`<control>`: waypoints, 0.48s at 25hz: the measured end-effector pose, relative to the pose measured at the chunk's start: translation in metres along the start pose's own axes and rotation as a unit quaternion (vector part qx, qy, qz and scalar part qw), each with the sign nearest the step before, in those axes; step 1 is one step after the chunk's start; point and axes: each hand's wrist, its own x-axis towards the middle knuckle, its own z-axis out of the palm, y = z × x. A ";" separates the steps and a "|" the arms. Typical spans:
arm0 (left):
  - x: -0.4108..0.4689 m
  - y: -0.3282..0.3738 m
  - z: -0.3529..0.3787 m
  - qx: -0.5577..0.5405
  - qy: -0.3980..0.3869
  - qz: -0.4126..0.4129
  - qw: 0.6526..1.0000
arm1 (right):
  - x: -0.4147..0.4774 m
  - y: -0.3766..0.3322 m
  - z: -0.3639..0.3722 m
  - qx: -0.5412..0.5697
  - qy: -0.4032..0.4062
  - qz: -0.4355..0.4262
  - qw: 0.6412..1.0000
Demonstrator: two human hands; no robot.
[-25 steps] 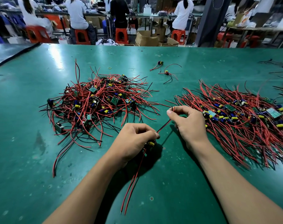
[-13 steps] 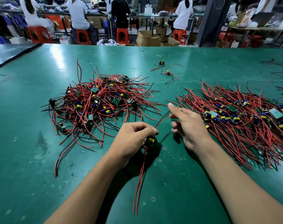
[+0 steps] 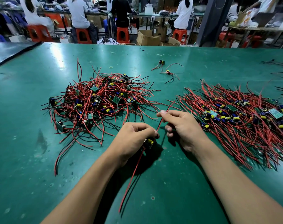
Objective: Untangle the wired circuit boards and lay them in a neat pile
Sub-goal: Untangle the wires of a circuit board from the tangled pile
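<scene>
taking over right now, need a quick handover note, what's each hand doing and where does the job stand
Left hand grips one circuit board over the table; one of its leads trails toward the camera.
Right hand pinches that board's red wire between thumb and forefinger.
Tangled heap lies to the left, with many boards not yet sorted.
Neat pile lies to the right, its wires roughly aligned.
Two loose boards sit farther back.
Left to do: probably lay this board on the neat pile, then work through the heap.
</scene>
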 end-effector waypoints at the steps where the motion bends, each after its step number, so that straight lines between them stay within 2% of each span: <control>1: 0.000 -0.001 0.000 0.003 -0.010 0.002 1.000 | 0.001 0.000 0.001 0.008 0.021 -0.010 1.000; 5: -0.001 -0.001 0.000 -0.013 -0.051 0.006 0.999 | 0.004 -0.005 -0.003 0.106 0.079 -0.022 0.991; 12: 0.001 -0.004 -0.002 -0.035 -0.075 -0.004 0.997 | 0.007 -0.015 -0.010 0.309 0.039 0.082 0.947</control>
